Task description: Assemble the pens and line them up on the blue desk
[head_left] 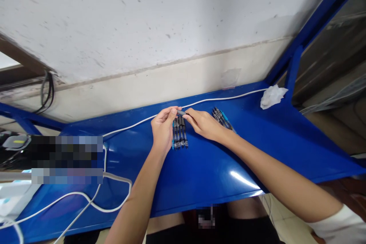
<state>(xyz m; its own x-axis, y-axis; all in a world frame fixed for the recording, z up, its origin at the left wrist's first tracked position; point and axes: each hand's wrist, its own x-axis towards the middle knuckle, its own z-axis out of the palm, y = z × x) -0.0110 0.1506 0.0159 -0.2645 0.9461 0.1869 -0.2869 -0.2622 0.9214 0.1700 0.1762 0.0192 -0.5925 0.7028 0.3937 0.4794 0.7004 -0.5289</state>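
Fingers of your left hand pinched one end of a slim grey piece, and your right hand gripped its other end. You held it at the far end of a row of pens on the blue bench. A second cluster of pens lay beyond your right hand.

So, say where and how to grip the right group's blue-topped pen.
Probably pinch the blue-topped pen by its upper end, from its right: it edges the group on that side, while the right forearm crowds its lower end.
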